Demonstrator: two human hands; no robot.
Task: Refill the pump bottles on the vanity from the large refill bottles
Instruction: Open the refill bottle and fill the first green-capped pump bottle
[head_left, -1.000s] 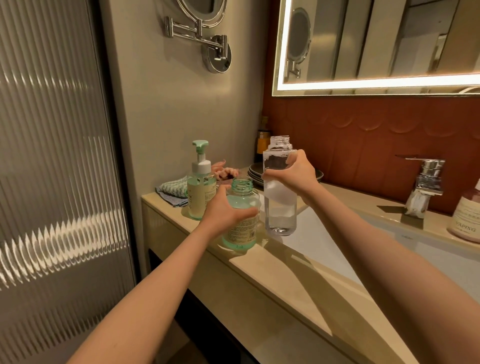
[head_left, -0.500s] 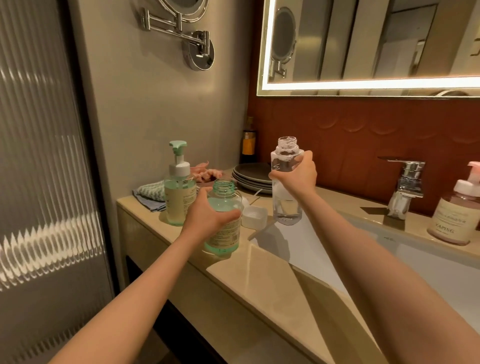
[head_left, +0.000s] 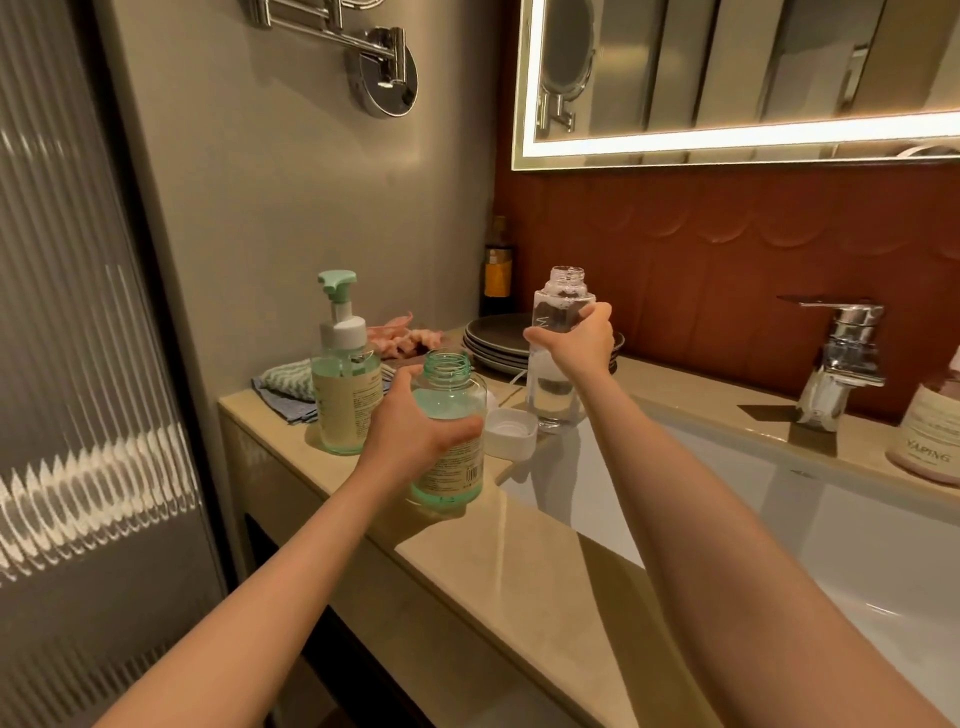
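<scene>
My left hand (head_left: 410, 431) grips an uncapped green bottle (head_left: 453, 452) that stands on the beige vanity top (head_left: 467, 582); it holds pale green liquid. My right hand (head_left: 574, 345) grips the upper part of a tall clear uncapped bottle (head_left: 558, 353) standing upright at the sink's left corner, with clear liquid in it. A green pump bottle (head_left: 340, 374) with its pump on stands to the left of both. A white cap (head_left: 511, 431) lies upside down between the two held bottles.
A white sink basin (head_left: 779, 519) lies to the right, with a chrome tap (head_left: 841, 364) behind it and a pink pump bottle (head_left: 930, 431) at the far right. Stacked dark plates (head_left: 493, 338), a folded cloth (head_left: 285, 384) and a dark bottle (head_left: 497, 275) sit behind. A ribbed glass door (head_left: 78, 364) stands at left.
The view has swung left and closer. The clear bottle, lifted half a second ago, now stands lower by the sink corner. My left hand keeps hold of the green bottle.
</scene>
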